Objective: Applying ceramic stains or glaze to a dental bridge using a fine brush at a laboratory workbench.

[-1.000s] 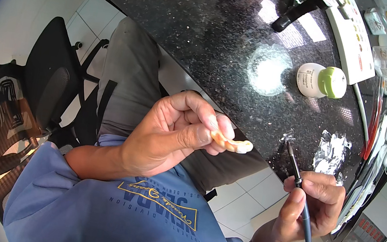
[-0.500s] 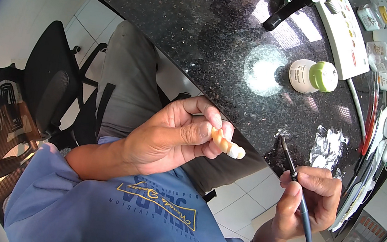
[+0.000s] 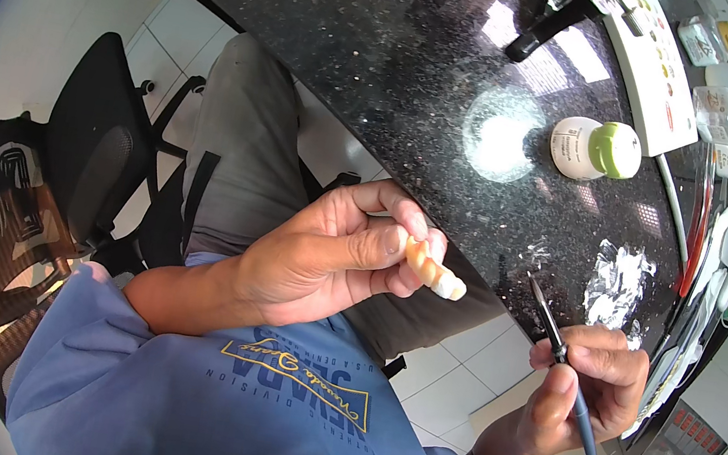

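Note:
A dental bridge (image 3: 426, 263), a short row of yellowish tooth shapes with a white patch near its outer end, is pinched between the thumb and fingertips of my left hand (image 3: 336, 256), just off the counter's front edge. My right hand (image 3: 590, 384) grips a slim brush (image 3: 588, 440) with a dark blue handle, like a pen. The brush's pointed tip is at the counter, by a faint white smudge (image 3: 537, 252). Thick white paste (image 3: 615, 289) is smeared on the dark surface beyond my right fingers.
On the black speckled counter (image 3: 362, 48) stands a white bottle with a green cap (image 3: 576, 148). Behind it are a long white panel (image 3: 655, 78), a black stand leg (image 3: 553, 30) and several yellow-lidded jars (image 3: 720, 113). An office chair (image 3: 95, 140) is at left.
My right hand and the brush have shifted slightly to the right, and the brush tip has moved down a little from the smudge. My left hand still holds the bridge, nearly unmoved.

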The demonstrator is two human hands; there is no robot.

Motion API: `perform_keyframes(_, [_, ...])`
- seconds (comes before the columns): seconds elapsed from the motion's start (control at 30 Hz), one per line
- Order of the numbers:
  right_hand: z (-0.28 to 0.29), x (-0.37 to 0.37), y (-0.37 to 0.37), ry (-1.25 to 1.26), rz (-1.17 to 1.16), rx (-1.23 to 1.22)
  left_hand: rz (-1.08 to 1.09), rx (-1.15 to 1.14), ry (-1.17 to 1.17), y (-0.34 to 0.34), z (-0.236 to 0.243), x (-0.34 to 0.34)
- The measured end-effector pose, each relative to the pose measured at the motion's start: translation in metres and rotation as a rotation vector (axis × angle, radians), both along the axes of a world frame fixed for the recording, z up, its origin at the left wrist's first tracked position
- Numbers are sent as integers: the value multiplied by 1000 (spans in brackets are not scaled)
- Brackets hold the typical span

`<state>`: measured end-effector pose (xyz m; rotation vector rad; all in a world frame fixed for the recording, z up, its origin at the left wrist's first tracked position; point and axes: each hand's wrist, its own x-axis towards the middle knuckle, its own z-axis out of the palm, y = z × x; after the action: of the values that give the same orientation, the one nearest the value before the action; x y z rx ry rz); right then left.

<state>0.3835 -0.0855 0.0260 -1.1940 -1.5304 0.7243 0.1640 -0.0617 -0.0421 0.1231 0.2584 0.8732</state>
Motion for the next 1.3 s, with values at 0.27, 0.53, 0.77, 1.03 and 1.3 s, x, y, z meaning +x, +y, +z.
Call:
perform_keyframes(0.27, [-7, -12, 6, 99, 218, 171, -16, -38, 20, -1, 1, -3])
perform_keyframes(0.53, [-6, -16, 10, 76, 273, 152, -29, -49, -5, -2, -1, -3])
perform_keyframes(0.77, [-6, -17, 10, 75, 270, 146, -19, -11, -16, -1, -2, -1])
perform_keyframes(1.03, [-6, -17, 10, 67, 275, 133, -31, -26, -8, -1, 0, -2])
perform_keyframes(1.3, [-5, -16, 10, 57, 261, 135, -32, -43, 10, -1, 2, -2])
